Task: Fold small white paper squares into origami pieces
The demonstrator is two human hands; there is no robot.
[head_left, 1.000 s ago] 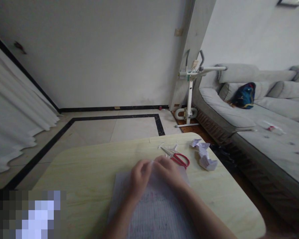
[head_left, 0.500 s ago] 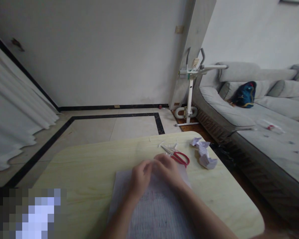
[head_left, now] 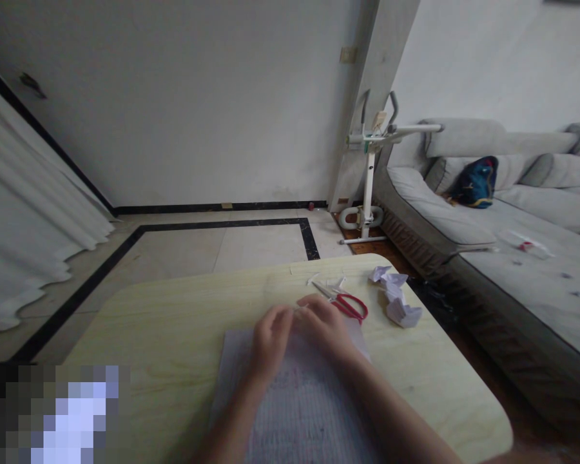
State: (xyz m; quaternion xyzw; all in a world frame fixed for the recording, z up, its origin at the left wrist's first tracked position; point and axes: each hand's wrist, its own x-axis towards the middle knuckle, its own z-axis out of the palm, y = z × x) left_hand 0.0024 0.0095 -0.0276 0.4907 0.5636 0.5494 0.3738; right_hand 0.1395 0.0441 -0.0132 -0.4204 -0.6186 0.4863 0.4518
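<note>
My left hand (head_left: 272, 336) and my right hand (head_left: 325, 325) meet over the far end of a written-on sheet of paper (head_left: 294, 412). Both have their fingers pinched together at the tips. A small pale bit shows between them, too blurred to name. Just beyond my right hand lies a pair of scissors (head_left: 352, 305) with red handles, its blades pointing away to the left. Thin white paper scraps (head_left: 337, 283) are scattered by the blades. To the right sit several folded white paper pieces (head_left: 403, 314) in a row.
The light wooden table (head_left: 164, 341) has rounded corners. Past its right edge stands a grey sofa (head_left: 522, 283) with a blue bag (head_left: 478, 183) on it. A white exercise stand (head_left: 368, 180) is by the wall, and a white curtain (head_left: 24, 225) hangs at left.
My fingertips have shifted slightly, and the small pale bit between them shows a little more. The scissors, scraps and folded pieces stay where they were.
</note>
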